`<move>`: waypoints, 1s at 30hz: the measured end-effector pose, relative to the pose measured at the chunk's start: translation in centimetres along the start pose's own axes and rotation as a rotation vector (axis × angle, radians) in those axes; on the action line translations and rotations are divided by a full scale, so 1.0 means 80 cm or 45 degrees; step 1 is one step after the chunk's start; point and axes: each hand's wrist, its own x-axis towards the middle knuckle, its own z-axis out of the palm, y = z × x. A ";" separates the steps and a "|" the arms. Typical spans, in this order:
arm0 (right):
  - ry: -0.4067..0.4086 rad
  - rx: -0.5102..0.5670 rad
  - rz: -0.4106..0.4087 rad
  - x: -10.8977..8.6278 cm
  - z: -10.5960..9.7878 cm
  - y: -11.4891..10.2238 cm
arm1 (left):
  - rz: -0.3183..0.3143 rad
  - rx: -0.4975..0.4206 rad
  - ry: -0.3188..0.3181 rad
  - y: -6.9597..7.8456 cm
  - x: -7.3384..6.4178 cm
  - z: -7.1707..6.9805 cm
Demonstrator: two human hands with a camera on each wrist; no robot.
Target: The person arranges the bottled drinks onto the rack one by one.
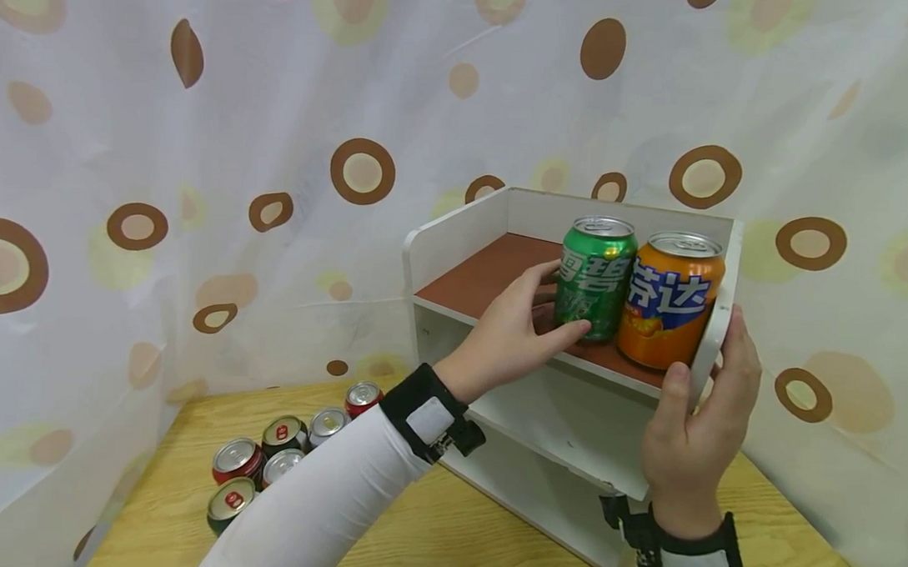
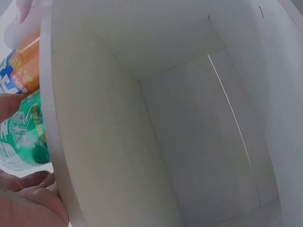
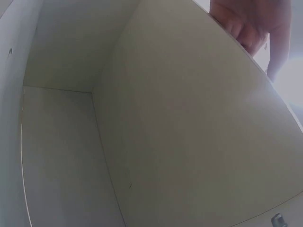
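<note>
In the head view my left hand holds a green soda can on the white shelf unit's red-brown top. The thumb lies across the can's lower front and the fingers go round its left side, their tips partly hidden. Right beside it stands an orange soda can, upright against the right side panel. My right hand grips that panel's front edge, thumb on the inner side and fingers outside. In the left wrist view the green can shows between thumb and fingers.
Several soda cans stand grouped on the wooden table, left of the unit and partly behind my left sleeve. Low side panels and a back panel border the unit's top. A white compartment lies beneath it. A patterned curtain hangs behind.
</note>
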 end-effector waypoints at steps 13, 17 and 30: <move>-0.007 -0.020 0.028 0.000 -0.001 -0.002 | 0.218 0.221 0.184 -0.010 -0.045 -0.037; -0.011 -0.021 0.027 0.000 -0.001 -0.001 | 0.299 0.255 0.135 -0.020 -0.062 -0.052; -0.023 -0.018 0.025 -0.001 -0.003 0.001 | 0.093 0.467 0.118 -0.085 -0.144 -0.107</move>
